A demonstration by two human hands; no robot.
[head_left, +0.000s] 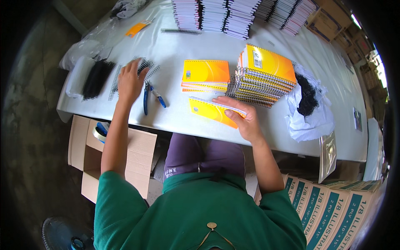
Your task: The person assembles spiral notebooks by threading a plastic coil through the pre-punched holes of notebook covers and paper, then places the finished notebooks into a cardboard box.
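Pale table (166,48), right hand (248,121) pinching yellow notebook (208,111), left hand (130,85) loosely spread at black coils (153,71)

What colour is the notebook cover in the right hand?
The notebook cover is yellow and orange, best seen in head view.

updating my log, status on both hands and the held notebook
Left hand at the coils, grip unclear. Right hand holding notebook. Pliers and marker near left hand.

Yellow-orange notepad (211,111), slanted, in the right hand (245,120); dark spiral coils (146,63) strewn at the left hand (131,81).
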